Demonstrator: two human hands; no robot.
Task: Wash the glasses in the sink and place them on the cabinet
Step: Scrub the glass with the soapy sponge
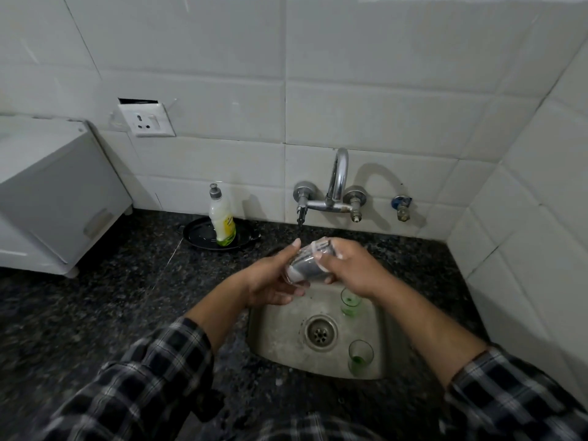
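A clear glass (pixel 307 265) lies tilted on its side above the back of the steel sink (pixel 280 342), with soap foam on it. My left hand (pixel 273 281) cradles its base from below, fingers curled round it. My right hand (pixel 348 265) grips the rim end, fingers wrapped over the mouth. Two more glasses stand upright in the basin: one with a green bottom (pixel 350 301) just under my right wrist, another (pixel 360 356) near the front right corner. Beside them is the drain (pixel 320 332).
The wall tap (pixel 335 186) curves over the sink's back edge. A dish soap bottle (pixel 221 218) stands on a black plate (pixel 197 235) left of the sink. A white cabinet (pixel 47 192) sits on the dark granite counter (pixel 127 281) at far left. A socket (pixel 146 120) is on the tiles.
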